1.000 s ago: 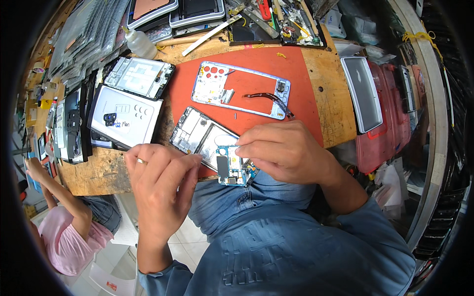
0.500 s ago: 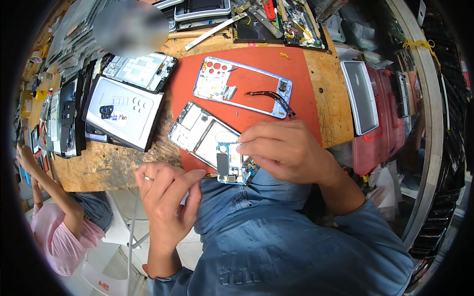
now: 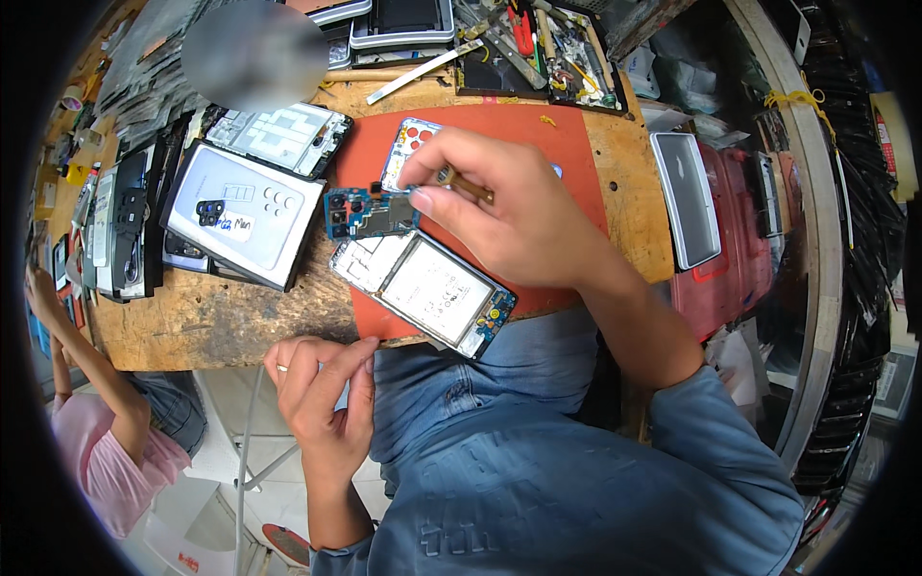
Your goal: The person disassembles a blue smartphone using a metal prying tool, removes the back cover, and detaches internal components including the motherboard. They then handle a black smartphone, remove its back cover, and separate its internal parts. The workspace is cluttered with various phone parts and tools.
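My right hand (image 3: 509,206) pinches a blue phone circuit board (image 3: 384,213) with camera modules between thumb and fingers. A brown metal tool handle (image 3: 466,184) sticks out from the same hand's curled fingers. Under the board lies an opened phone body (image 3: 432,288), tilted on the orange-red mat (image 3: 567,259), with a white battery and a small blue board at its near end. My left hand (image 3: 322,389) is closed beside the table's front edge, its index fingertip at the edge; nothing shows between its fingers. Behind my right hand, a purple phone frame (image 3: 396,158) is mostly hidden.
Stacked phones (image 3: 245,206) lie left of the mat on the wooden table (image 3: 230,336). A tool tray (image 3: 538,67) and a metal strip (image 3: 423,72) are at the back. Right of the table stand a white tray (image 3: 687,202) and a pink container (image 3: 720,278). Another person (image 3: 115,451) sits at left.
My right hand has carried the circuit board up and left, from over the phone's near end to above its far end. The battery is uncovered. My left hand has shifted slightly.
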{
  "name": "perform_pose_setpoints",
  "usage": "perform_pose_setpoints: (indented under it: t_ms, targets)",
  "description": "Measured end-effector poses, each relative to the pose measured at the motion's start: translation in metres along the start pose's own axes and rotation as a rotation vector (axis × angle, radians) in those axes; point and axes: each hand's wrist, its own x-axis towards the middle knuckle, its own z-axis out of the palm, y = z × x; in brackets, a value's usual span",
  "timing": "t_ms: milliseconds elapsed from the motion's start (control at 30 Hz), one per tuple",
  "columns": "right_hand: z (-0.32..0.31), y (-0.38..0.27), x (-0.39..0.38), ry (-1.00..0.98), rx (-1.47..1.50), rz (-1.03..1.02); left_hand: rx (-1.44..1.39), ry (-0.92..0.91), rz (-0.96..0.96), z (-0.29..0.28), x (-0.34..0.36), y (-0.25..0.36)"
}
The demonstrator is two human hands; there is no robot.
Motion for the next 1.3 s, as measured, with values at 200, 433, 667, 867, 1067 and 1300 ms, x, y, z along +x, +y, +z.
perform_pose_setpoints:
  t_ms: [200,433,667,867,1067,1300]
  targets:
    - [0.008,0.024,0.029,-0.203,0.021,0.007,-0.031,0.015,0.003,0.001,-0.009,-0.006]
    - [0.008,0.019,0.04,-0.312,-0.077,0.009,-0.075,0.053,-0.036,0.001,-0.01,-0.007]
    - [0.012,0.018,0.042,-0.284,-0.115,0.088,-0.055,0.082,-0.061,0.002,-0.005,-0.012]
    - [0.017,0.016,0.038,-0.217,-0.127,0.121,-0.105,0.083,-0.075,0.004,-0.001,-0.017]
    - [0.023,0.015,0.032,-0.158,-0.226,0.028,-0.08,0.091,-0.091,0.008,0.006,-0.018]
    - [0.031,0.017,0.026,-0.043,-0.345,-0.062,-0.003,0.088,0.033,0.017,0.017,-0.022]
